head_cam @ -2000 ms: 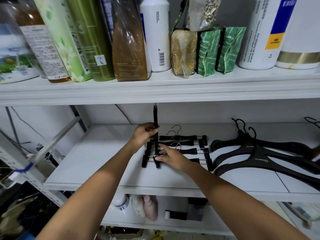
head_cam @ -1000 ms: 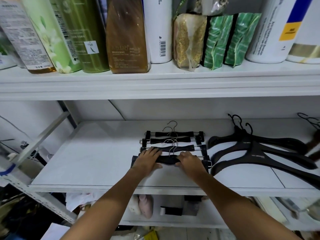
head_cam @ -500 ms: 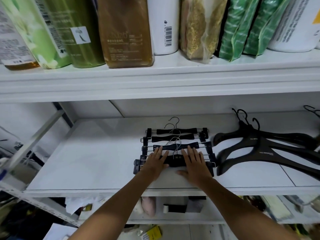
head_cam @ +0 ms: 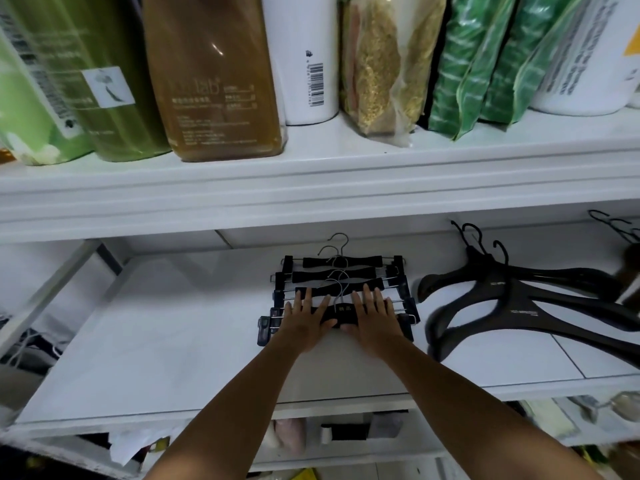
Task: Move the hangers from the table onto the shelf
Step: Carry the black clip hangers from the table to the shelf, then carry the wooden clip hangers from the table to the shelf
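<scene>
The flat clip hangers [head_cam: 341, 271] are black with silver wire hooks and rods. The broad plastic coat hangers [head_cam: 519, 306] are plain black. The painted shelf [head_cam: 156, 341] is white. Above stand an olive-green bottle [head_cam: 104, 64], an amber-brown bottle [head_cam: 214, 81], a white bottle [head_cam: 304, 36] with a black barcode, and green pouches [head_cam: 485, 64] veined in paler green.

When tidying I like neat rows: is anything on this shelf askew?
Yes. The front clip hanger sits slightly further left than the stack behind it. The coat hangers to the right lie splayed and crossing, not aligned.
</scene>
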The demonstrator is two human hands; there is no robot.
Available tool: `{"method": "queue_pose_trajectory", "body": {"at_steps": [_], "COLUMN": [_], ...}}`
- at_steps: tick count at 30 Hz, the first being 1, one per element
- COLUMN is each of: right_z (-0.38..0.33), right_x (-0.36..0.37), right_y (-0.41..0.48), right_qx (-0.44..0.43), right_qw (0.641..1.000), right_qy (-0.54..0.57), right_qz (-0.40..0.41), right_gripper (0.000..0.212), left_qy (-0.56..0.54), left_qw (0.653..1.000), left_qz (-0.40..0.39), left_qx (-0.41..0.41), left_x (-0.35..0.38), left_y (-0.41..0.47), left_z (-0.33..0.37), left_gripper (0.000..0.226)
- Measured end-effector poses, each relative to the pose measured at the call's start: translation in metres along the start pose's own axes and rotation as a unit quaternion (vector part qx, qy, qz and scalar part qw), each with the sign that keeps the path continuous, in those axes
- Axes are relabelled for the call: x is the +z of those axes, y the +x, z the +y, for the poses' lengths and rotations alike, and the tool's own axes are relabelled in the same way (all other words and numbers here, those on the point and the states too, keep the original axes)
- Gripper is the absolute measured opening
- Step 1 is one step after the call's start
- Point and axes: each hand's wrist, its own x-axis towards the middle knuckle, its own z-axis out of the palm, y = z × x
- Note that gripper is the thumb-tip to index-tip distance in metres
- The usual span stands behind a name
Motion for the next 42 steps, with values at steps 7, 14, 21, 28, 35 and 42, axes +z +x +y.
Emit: {"method": "queue_pose_trajectory", "body": {"at_steps": [7, 14, 21, 28, 35, 42], "right_z": [0.001, 0.023, 0.072, 0.173, 0.328, 0.447], "right_x": [-0.019, -0.066, -0.105, -0.129, -0.150, -0.105], "right_y": [0.006, -0.019, -0.072, -0.161, -0.307, -0.500], "right_qx": [0.018, 0.053, 0.134, 0.238, 0.390, 0.552], "right_qw": [1.000, 0.990, 0.972, 0.944, 0.876, 0.785], "right_qy": [0.010, 0.091, 0.104, 0.079, 0.062, 0.048], "right_qz": [-0.008, 0.092, 0.162, 0.214, 0.277, 0.278], "right_gripper": [0.079, 0.069, 0.058, 0.052, 0.045, 0.048], "left_qy": [-0.002, 0.035, 0.060, 0.066, 0.107, 0.136], "left_qw": [1.000, 0.993, 0.971, 0.942, 0.889, 0.796], "left_qz": [-0.011, 0.108, 0.153, 0.159, 0.197, 0.228], "left_qx": [-0.012, 0.044, 0.176, 0.289, 0.399, 0.544], "left_x": [-0.020, -0.070, -0.142, -0.174, -0.204, -0.170], "left_y": [0.004, 0.006, 0.005, -0.021, -0.055, -0.152], "left_z": [-0.001, 0.013, 0.113, 0.248, 0.456, 0.684], "left_gripper": [0.066, 0.063, 0.051, 0.029, 0.044, 0.044]}}
